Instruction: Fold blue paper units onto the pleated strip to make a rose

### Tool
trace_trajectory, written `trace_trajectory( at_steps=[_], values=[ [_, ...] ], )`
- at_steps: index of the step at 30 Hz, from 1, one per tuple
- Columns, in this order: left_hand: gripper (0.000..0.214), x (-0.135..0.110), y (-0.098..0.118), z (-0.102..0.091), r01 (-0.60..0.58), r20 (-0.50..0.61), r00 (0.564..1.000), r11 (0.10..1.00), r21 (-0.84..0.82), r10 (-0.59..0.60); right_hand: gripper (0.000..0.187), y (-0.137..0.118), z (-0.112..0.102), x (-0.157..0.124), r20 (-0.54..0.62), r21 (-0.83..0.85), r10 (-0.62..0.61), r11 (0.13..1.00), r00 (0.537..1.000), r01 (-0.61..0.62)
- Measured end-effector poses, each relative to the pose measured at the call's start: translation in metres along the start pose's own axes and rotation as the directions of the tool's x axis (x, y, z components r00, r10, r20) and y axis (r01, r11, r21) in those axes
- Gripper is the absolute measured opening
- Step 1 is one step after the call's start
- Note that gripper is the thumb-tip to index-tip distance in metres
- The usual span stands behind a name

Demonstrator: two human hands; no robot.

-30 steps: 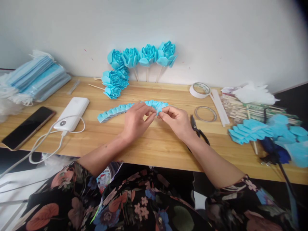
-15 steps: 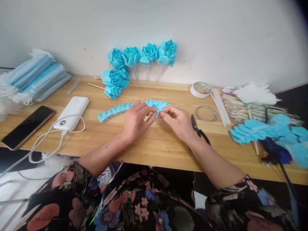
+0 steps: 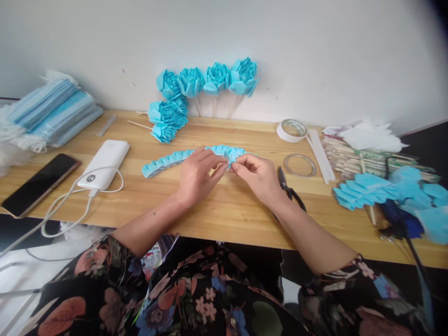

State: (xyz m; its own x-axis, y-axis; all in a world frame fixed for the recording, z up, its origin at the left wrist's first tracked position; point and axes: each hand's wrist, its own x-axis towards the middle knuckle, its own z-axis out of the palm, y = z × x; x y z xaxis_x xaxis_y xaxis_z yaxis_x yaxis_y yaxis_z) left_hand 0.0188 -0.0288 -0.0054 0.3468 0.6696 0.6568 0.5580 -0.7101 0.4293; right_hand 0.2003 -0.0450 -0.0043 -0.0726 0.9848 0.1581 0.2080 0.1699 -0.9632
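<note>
Between my two hands is a small light-blue folded petal piece (image 3: pixel 231 154), pinched at its lower edge. My left hand (image 3: pixel 200 173) has thumb and forefinger closed on its left side. The fingertips of my right hand (image 3: pixel 256 175) grip it from the right. Just behind, a curved row of folded blue petals (image 3: pixel 164 162) lies on the table, partly hidden by my hands. Black scissors (image 3: pixel 287 185) rest beside my right wrist, which covers part of them. Finished blue flowers on sticks (image 3: pixel 217 79) lean against the wall.
A phone (image 3: pixel 40 184), a white power bank (image 3: pixel 105 163) with its cable and a pile of face masks (image 3: pixel 52 112) are at left. To the right lie a tape roll (image 3: pixel 292 131), a thinner ring (image 3: pixel 300 165), white strips (image 3: pixel 321 156) and more blue pieces (image 3: pixel 367 190).
Hardly anything differs. Both hands stay in the same place, still pinching the blue piece, with only slight finger movement.
</note>
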Motion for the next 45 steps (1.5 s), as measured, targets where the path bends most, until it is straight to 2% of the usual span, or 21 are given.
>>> trace_trajectory(
  at_steps=[8, 20, 29, 40, 45],
  values=[
    [0.016, -0.0002, -0.0031, 0.0028, -0.089, -0.067, 0.994, 0.996, -0.011, 0.088, 0.016, 0.0011, 0.0003, 0.0003, 0.007, -0.002, -0.025, 1.000, 1.000, 0.025],
    [0.015, 0.0003, -0.0010, 0.0016, -0.111, -0.059, 0.992, 0.991, 0.072, 0.115, 0.015, 0.0004, 0.0011, -0.0010, 0.037, -0.011, -0.023, 1.000, 0.999, 0.023],
    [0.016, -0.0007, -0.0063, -0.0002, -0.172, -0.059, 0.983, 0.985, 0.028, 0.173, 0.016, -0.0023, -0.0009, 0.0002, 0.003, -0.033, -0.031, 0.999, 1.000, 0.031],
    [0.020, -0.0008, -0.0042, 0.0032, -0.235, -0.047, 0.966, 0.939, 0.250, 0.254, 0.015, 0.0006, 0.0017, 0.0000, 0.025, -0.016, -0.027, 0.999, 0.999, 0.027],
    [0.018, 0.0002, -0.0029, 0.0029, -0.208, -0.047, 0.975, 0.963, 0.170, 0.219, 0.015, 0.0012, 0.0017, -0.0007, 0.041, -0.014, -0.014, 1.000, 0.999, 0.015]
  ],
)
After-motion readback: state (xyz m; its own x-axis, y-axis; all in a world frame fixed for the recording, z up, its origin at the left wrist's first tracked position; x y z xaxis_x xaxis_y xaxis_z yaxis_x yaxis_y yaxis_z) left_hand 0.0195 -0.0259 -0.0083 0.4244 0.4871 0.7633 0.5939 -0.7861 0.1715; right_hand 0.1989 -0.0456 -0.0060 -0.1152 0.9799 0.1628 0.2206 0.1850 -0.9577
